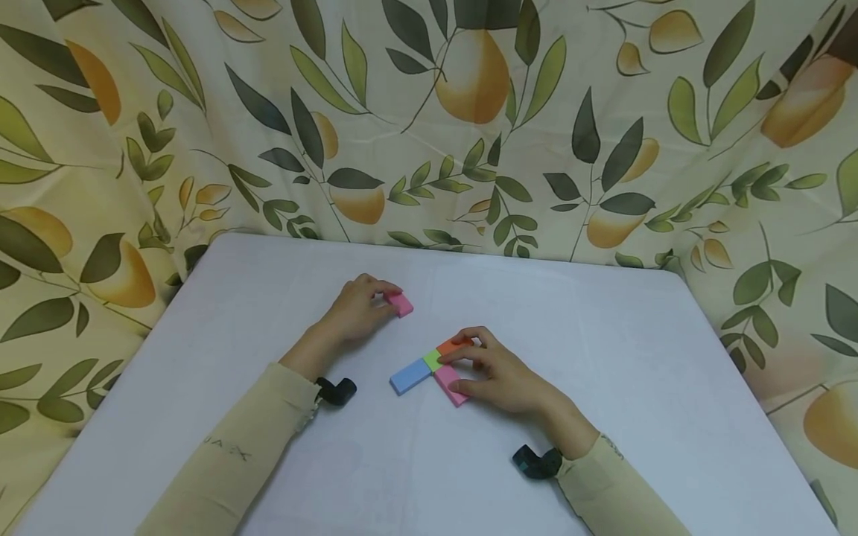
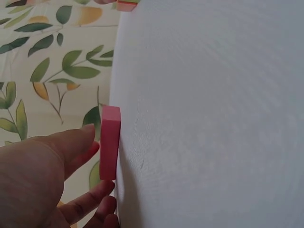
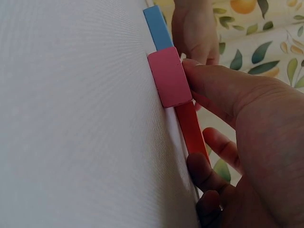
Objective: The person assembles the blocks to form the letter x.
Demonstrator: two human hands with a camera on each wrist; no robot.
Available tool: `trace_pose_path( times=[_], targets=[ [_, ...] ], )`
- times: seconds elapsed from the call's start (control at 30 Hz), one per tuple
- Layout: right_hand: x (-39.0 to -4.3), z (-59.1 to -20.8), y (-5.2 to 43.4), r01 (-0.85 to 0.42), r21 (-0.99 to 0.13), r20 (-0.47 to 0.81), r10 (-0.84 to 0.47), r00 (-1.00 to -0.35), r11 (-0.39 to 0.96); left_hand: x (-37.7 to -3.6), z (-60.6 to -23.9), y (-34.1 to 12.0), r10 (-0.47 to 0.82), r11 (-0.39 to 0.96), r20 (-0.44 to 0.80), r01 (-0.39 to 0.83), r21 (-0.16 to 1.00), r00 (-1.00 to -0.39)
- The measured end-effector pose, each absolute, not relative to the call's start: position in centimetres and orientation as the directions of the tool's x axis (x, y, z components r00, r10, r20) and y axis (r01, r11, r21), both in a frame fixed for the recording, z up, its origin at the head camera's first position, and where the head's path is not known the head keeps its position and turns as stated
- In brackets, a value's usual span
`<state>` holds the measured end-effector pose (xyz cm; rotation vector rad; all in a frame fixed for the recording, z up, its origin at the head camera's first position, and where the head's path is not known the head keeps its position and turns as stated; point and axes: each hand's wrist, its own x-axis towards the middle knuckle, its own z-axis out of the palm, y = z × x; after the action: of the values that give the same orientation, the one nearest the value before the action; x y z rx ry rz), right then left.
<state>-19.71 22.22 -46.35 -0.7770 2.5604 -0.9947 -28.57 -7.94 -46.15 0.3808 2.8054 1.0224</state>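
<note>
My left hand point(image 1: 355, 309) holds a flat pink rectangular block point(image 1: 401, 304) between thumb and fingers, close over the white tabletop; the left wrist view shows the block point(image 2: 109, 142) on its narrow side. In front of my right hand point(image 1: 503, 372) lies a group of flat blocks. A blue block point(image 1: 410, 377) meets a small green block point(image 1: 432, 361), with an orange block point(image 1: 447, 346) beyond it. Another pink block point(image 1: 449, 385) extends toward me from the green one. My right thumb touches this pink block point(image 3: 170, 78), while the other fingers spread over the green and orange pieces.
The white cloth-covered table point(image 1: 570, 320) has rounded far corners. Behind it hangs a curtain point(image 1: 415, 186) printed with fruit and leaves. A small black camera sits at the left wrist point(image 1: 337, 391) and another black camera point(image 1: 536, 461) at the right.
</note>
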Motion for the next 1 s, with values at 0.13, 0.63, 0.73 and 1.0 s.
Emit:
trace_pose_path(
  times=[0.13,0.63,0.73,1.0],
  targets=[
    [-19.73,-46.3,22.22,-0.377,-0.694,-0.07,-0.578,-0.813,0.614,-28.64,-46.23,-7.74,0.262,0.743,-0.023,0.187,0.642,-0.965],
    [-19.75,-46.27,22.14,-0.389,-0.693,-0.06,-0.586,-0.808,0.607,-28.95,-46.05,-7.46,0.259,0.745,-0.013,0.191,0.639,-0.966],
    [-19.71,-46.16,22.1,-0.386,-0.695,-0.059,-0.583,-0.81,0.607,-29.04,-46.05,-7.48,0.263,0.743,-0.01,0.195,0.64,-0.965],
    [-19.77,-46.16,22.03,-0.386,-0.696,-0.059,-0.584,-0.809,0.605,-29.29,-46.26,-7.57,0.266,0.737,-0.005,0.2,0.646,-0.964]
  ],
)
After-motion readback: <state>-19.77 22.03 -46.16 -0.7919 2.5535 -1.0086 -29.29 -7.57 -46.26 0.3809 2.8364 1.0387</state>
